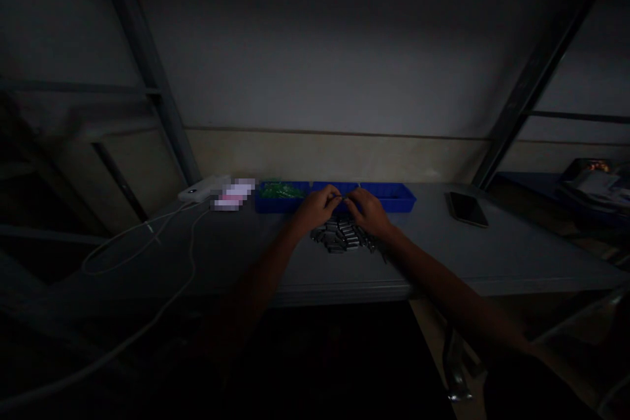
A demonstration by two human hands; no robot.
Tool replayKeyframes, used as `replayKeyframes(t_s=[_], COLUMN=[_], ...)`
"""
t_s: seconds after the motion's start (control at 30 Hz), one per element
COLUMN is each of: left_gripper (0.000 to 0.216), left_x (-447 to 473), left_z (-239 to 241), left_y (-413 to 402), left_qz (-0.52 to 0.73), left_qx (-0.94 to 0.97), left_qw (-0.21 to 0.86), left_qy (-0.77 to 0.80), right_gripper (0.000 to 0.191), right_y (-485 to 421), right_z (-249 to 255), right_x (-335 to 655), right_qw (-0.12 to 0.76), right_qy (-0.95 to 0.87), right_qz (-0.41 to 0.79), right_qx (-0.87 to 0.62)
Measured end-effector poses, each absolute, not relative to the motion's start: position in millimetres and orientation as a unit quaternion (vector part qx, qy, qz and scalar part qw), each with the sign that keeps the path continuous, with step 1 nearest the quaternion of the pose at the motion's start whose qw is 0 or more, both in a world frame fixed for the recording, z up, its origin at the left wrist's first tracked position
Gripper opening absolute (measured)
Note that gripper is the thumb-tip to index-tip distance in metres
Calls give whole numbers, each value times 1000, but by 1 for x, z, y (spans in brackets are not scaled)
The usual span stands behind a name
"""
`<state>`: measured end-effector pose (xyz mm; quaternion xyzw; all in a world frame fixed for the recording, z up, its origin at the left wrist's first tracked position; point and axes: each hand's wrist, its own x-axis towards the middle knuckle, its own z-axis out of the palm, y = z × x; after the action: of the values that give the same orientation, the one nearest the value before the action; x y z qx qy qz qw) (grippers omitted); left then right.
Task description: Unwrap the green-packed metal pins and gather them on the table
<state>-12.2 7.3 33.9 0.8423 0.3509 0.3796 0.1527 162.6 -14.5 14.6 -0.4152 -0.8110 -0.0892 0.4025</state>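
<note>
The scene is dim. My left hand and my right hand meet over the far side of a grey table, fingertips pinched together on a small part that is too small and dark to name. Right under them lies a pile of small grey metal pieces. Just behind the hands stands a long blue tray with compartments; its left compartment holds green bits.
A dark phone lies on the table to the right. At the left are a white power bank with white cables trailing off the table, and a pinkish blurred object. Metal frame struts rise on both sides.
</note>
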Motion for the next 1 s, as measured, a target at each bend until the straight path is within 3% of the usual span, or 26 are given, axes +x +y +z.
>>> replayKeyframes(t_s=[0.37,0.7,1.0], left_gripper=[27,28,29], left_x=[-11,-13,-16], left_z=[37,32,24], left_y=[5,9,13], left_qz=[319,273,220], left_qx=[850,862,888], left_qw=[127,116,115], left_qy=[400,411,388], right_gripper=[25,22,22], right_y=[-12,9,19], right_z=[13,3,-6], right_x=[164,188,195], right_qw=[399,415,414], right_qy=[-812,-727,-714], right_qz=[-95,-123,-162], right_qx=[-415,-533,-542])
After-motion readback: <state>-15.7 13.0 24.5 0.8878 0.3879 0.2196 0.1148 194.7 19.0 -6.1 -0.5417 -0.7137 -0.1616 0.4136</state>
